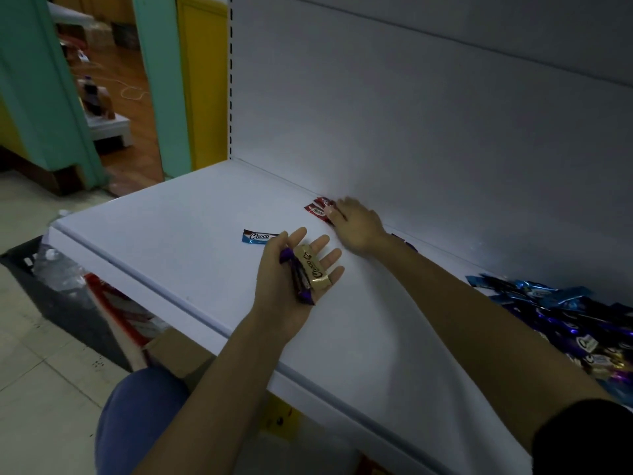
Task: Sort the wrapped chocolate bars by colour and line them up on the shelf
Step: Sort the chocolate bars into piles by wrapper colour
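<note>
Left half of the shelf (164, 241) is wide open out to its front edge, with only one blue bar (258, 236) lying mid-shelf. Back panel (411, 114) walls off the rear; red bars (318, 209) sit against it under the right hand (356, 224), and the left hand (291, 275), holding purple and gold bars (310, 269), hangs just in front. A loose pile of bars (565, 313) clogs the far right.
</note>
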Motion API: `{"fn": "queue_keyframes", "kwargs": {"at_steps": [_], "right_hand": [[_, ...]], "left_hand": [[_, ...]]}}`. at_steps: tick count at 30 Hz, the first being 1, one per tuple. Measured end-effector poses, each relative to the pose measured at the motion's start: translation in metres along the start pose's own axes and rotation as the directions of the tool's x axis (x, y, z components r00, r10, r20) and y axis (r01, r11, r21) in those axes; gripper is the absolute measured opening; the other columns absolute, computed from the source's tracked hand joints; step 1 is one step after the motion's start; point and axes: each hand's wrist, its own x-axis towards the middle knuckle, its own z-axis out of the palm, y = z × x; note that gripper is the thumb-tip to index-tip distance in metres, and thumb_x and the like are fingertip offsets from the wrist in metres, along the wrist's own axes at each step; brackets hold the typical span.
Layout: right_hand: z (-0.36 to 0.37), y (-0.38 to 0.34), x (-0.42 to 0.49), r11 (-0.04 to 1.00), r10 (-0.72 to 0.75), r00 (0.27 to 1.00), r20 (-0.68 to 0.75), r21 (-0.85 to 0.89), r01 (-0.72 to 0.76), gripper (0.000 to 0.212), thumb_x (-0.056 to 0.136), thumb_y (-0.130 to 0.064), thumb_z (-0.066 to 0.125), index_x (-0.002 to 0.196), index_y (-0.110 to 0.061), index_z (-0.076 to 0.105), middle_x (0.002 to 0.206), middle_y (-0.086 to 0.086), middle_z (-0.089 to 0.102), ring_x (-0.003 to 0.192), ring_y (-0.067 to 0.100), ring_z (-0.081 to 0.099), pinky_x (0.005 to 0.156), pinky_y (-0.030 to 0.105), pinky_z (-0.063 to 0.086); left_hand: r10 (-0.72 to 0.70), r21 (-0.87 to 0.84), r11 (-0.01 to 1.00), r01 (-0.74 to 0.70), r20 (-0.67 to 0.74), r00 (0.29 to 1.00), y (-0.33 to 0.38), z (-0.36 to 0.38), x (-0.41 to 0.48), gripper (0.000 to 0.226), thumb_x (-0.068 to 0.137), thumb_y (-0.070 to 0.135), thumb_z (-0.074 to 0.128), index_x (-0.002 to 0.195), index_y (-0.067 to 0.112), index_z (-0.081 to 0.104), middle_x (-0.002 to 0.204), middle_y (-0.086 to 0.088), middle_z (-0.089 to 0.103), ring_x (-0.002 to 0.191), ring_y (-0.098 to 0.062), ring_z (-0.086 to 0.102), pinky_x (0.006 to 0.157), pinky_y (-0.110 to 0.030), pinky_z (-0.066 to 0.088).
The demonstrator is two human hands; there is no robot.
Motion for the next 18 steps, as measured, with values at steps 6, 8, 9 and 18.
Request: {"fn": "queue_keyframes", "kwargs": {"at_steps": [6, 8, 9, 18], "right_hand": [[-0.035, -0.029, -0.094, 0.851, -0.087, 0.943, -0.322, 0.468, 0.239, 0.020, 0.093, -0.034, 0.055, 0.091, -0.016, 0.064, 0.098, 0.004, 0.062, 0.095, 0.018, 0.056, 0.080, 0.029, 0.042], [-0.037, -0.036, -0.125, 0.898, -0.125, 0.953, -0.276, 0.376, 0.226, 0.021, 0.083, -0.041, 0.062, 0.081, -0.022, 0.068, 0.090, -0.003, 0.059, 0.092, 0.016, 0.052, 0.080, 0.035, 0.042], [-0.037, -0.041, -0.137, 0.919, -0.121, 0.969, -0.218, 0.344, 0.192, 0.020, 0.080, -0.042, 0.066, 0.081, -0.022, 0.072, 0.087, -0.007, 0.057, 0.094, 0.017, 0.051, 0.081, 0.037, 0.042], [-0.019, -0.026, -0.157, 0.725, 0.067, 0.997, -0.045, 0.689, -0.018, 0.014, 0.075, -0.010, 0.075, 0.085, -0.015, 0.067, 0.082, 0.000, 0.066, 0.070, 0.002, 0.057, 0.069, 0.017, 0.048]], "left_hand": [[-0.013, 0.027, 1.000, 0.013, -0.001, 1.000, 0.000, 0.005, -0.008, 0.021, 0.092, 0.023, 0.047, 0.094, 0.010, 0.063, 0.115, -0.014, 0.062, 0.114, -0.033, 0.056, 0.089, -0.044, 0.048], [-0.017, 0.027, 0.999, 0.017, 0.000, 1.000, -0.001, 0.004, -0.007, 0.024, 0.082, 0.024, 0.053, 0.100, 0.011, 0.063, 0.118, -0.013, 0.060, 0.112, -0.033, 0.056, 0.100, -0.046, 0.041], [-0.020, 0.029, 0.999, 0.020, -0.010, 1.000, -0.001, 0.002, -0.006, 0.031, 0.082, 0.024, 0.053, 0.108, 0.011, 0.063, 0.121, -0.013, 0.060, 0.109, -0.033, 0.059, 0.104, -0.046, 0.037], [-0.120, 0.221, 0.968, 0.118, -0.005, 0.993, -0.010, 0.007, -0.016, 0.045, 0.093, 0.021, 0.039, 0.136, 0.013, 0.052, 0.125, -0.017, 0.060, 0.110, -0.027, 0.061, 0.100, -0.041, 0.043]]}}
